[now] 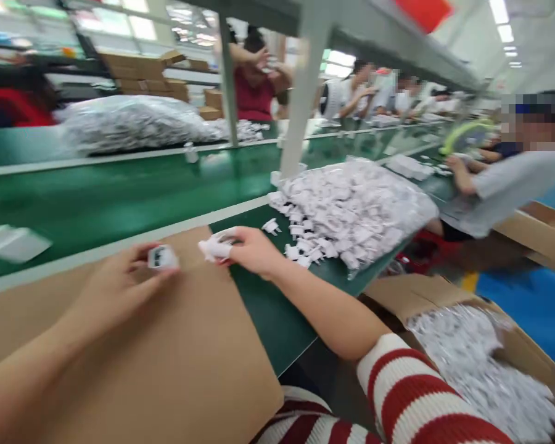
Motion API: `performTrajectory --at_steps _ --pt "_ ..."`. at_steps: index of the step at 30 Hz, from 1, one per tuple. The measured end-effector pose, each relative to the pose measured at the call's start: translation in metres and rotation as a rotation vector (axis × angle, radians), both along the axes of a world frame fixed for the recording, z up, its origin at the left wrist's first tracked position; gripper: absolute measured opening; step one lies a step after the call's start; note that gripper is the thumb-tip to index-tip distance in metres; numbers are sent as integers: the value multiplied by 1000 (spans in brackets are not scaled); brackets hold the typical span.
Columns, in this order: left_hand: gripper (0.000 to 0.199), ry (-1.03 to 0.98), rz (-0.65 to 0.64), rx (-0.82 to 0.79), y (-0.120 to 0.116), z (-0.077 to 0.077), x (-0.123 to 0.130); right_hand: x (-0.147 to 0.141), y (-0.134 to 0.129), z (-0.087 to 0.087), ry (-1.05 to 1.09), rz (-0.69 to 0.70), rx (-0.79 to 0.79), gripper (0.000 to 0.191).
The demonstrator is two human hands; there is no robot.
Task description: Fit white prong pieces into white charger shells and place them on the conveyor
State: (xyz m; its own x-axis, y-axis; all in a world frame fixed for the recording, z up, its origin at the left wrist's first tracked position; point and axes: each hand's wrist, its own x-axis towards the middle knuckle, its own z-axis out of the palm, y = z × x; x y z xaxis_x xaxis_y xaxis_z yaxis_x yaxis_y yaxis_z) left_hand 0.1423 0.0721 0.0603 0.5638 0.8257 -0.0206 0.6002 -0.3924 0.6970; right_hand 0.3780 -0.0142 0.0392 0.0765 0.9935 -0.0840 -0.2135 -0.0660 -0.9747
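My left hand [120,280] is closed around a small white charger block [168,256], pinched between thumb and fingers, with a dark marking or opening on the side facing me. Beside it, my right hand [256,251] grips one or more white plug pieces [216,246]; blur hides how many. Both hands are over a brown cardboard sheet [203,357] on the green table. Just right of my right hand lies a loose white plug piece [272,226], near a large heap of similar pieces [351,209] spilling from a clear plastic bag.
A green conveyor belt [134,197] runs behind the cardboard, carrying white boxy items [16,242] at left. An upright post [308,86] stands behind the heap. At lower right, an open carton [411,293] holds bagged white pieces. A co-worker [513,185] sits at right; others work across the belt.
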Motion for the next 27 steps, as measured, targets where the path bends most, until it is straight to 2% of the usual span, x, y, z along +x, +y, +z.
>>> performTrajectory --at_steps 2,4,7,9,12,14,16,19,21,23,25,27 --pt "58 17 -18 50 -22 -18 -14 -7 -5 2 110 20 -51 47" --pt "59 -17 -106 19 -39 -30 -21 -12 -10 4 159 44 -101 47" --pt "74 -133 -133 -19 -51 -42 -25 -21 -14 1 174 48 -159 43" --pt "73 -182 -106 -10 -53 -46 -27 -27 -14 -5 151 25 -168 40" --pt "46 -185 -113 -27 -51 -49 -29 -34 -13 -15 81 -23 -126 34" --pt "40 -201 -125 -4 -49 -50 -30 -38 -13 -18 -1 -64 -72 35" --pt "50 -227 -134 54 -48 -51 -31 -42 -13 -19 -88 -88 -25 40" --pt "60 -241 -176 75 -48 -54 -31 -48 -16 -17 -132 -67 20 36" --pt "53 -236 -192 3 -49 -54 -30 -51 -18 -16 -127 -39 48 34" --pt "51 -221 -124 -93 -51 -52 -28 -53 -19 -15 -129 -14 76 32" --pt "68 -183 -17 -142 -52 -48 -28 -53 -21 -16 -135 -2 104 26" --pt "93 -149 16 -145 -50 -42 -32 -52 -21 -16 -139 -10 140 20"
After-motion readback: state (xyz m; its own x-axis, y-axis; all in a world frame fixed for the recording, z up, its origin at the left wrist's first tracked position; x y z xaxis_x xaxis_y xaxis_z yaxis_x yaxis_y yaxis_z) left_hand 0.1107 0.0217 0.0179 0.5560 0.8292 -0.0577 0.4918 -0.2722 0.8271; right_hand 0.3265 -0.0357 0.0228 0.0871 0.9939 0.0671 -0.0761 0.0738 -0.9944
